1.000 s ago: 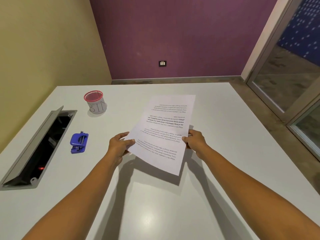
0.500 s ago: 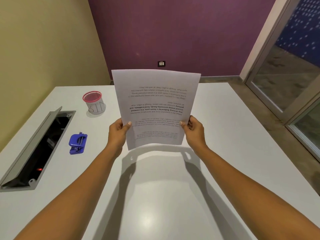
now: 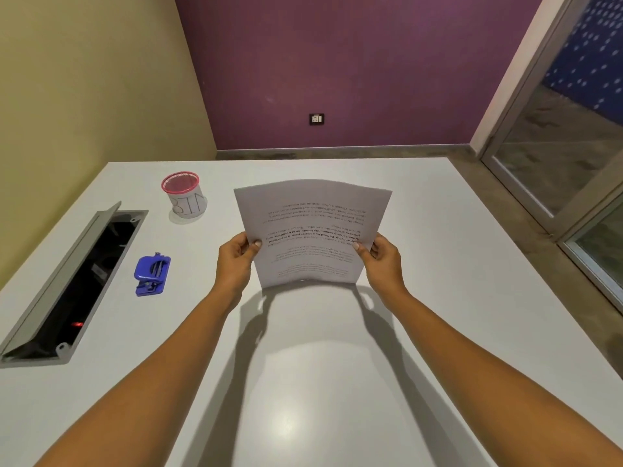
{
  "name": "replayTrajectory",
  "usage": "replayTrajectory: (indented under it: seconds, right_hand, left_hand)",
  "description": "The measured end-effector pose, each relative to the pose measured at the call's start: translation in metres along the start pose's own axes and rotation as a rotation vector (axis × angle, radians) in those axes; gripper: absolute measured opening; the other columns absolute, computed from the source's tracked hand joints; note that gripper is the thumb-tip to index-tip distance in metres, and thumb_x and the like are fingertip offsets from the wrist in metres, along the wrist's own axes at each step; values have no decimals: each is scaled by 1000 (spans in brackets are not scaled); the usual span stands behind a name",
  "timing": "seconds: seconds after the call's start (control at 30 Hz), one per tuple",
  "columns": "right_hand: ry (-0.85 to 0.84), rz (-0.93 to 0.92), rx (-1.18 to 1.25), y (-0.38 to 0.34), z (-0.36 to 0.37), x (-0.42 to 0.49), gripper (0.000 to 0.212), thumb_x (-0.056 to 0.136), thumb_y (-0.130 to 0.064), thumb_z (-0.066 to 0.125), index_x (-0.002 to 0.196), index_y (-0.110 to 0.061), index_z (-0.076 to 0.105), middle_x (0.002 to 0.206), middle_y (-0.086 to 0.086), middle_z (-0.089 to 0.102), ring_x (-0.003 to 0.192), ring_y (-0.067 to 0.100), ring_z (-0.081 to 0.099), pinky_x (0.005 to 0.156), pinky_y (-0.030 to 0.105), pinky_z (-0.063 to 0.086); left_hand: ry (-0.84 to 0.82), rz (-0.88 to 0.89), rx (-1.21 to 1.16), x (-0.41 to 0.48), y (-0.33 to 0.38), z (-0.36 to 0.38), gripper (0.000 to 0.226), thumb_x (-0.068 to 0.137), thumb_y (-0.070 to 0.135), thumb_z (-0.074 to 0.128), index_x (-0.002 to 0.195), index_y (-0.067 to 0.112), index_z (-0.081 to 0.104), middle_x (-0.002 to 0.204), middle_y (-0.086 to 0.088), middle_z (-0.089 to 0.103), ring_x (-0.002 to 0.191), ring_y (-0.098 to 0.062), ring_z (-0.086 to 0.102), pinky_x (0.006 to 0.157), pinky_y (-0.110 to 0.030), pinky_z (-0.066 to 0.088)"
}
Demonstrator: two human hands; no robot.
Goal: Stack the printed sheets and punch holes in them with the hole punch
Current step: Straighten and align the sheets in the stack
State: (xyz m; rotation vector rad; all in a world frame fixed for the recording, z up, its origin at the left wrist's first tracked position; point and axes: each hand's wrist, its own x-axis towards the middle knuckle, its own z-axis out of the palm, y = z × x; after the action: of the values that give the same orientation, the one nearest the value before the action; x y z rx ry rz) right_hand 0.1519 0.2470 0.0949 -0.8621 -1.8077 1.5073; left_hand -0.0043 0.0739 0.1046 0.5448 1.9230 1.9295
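Sheets (image 3: 312,227), print upside down to you, stand nearly upright on the table (image 3: 438,264) with their lower edge at its surface; your left hand (image 3: 236,261) and right hand (image 3: 382,261) each pinch a side edge, thumbs in front. Left of them and well apart lies the blue punch (image 3: 152,274), between an open cable hatch (image 3: 67,281) and your left forearm. A pink-rimmed cup (image 3: 184,194) stands beyond the punch, and nothing lies between punch and sheets.

Bare table (image 3: 438,264) between hole punch (image 3: 152,275) and sheets (image 3: 312,230)
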Motion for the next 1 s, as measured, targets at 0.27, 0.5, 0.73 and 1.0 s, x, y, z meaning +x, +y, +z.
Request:
replayTrajectory:
  seconds: [0.27,0.5,0.73,1.0]
  right_hand:
    - [65,-59,18,-14,0,8,14,90,-14,56,102,-11,61,94,-1,64,87,16,61,78,27,52]
    - [-6,-29,-79,2,-4,-1,21,87,-12,61,108,-9,59,100,-3,64,90,14,62,83,26,52]
    - [18,-56,-92,-7,-1,1,22,89,-12,58,110,-8,61,100,-2,63,91,18,61,82,28,52]
    - [4,-53,-85,-4,-6,-1,22,87,-13,61,108,-9,59,102,-2,64,93,16,61,84,26,51]
  left_hand:
    - [10,84,6,7,18,1,28,92,5,48,92,28,62,91,14,66,73,10,64,65,-6,49]
    - [-12,-22,49,0,-2,-1,24,87,2,56,106,16,60,99,6,66,87,-2,62,67,-10,48]
    - [43,8,56,-1,2,0,23,89,4,53,102,21,62,95,6,66,83,-1,62,71,-14,47]
    - [4,3,47,-3,2,-3,26,86,4,58,104,23,61,98,13,67,85,3,65,64,-8,50]
